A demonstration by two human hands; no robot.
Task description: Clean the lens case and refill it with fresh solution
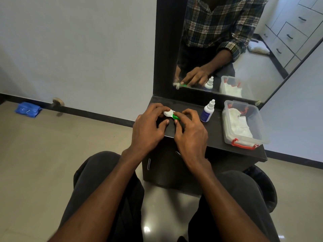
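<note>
Nearest the camera are the person's two forearms, running up from the bottom edge over dark-trousered knees toward the bench (218,137). The left hand (148,128) and right hand (190,131) meet above the bench's near-left part, with the lens case (170,114) between them. The left fingers (158,108) curl round the case's white end, thumb below it; the right fingers (187,112) pinch its green end, thumb tip pressed close by. Whether the case rests on the bench or is lifted clear, I cannot tell.

At about 3 o'clock from the case, near the right hand but apart from it, a white dropper bottle (207,111) with a blue label stands upright, cap on. Further toward 3 o'clock sits a clear plastic box (227,119) with red latches, open, holding white tissue (239,123).

At 12 o'clock a dark-framed mirror (227,49) rises from the back of the bench, reflecting the hands, bottle and box. At 9 o'clock, well away on the floor by the wall, lies a blue packet (28,110).
</note>
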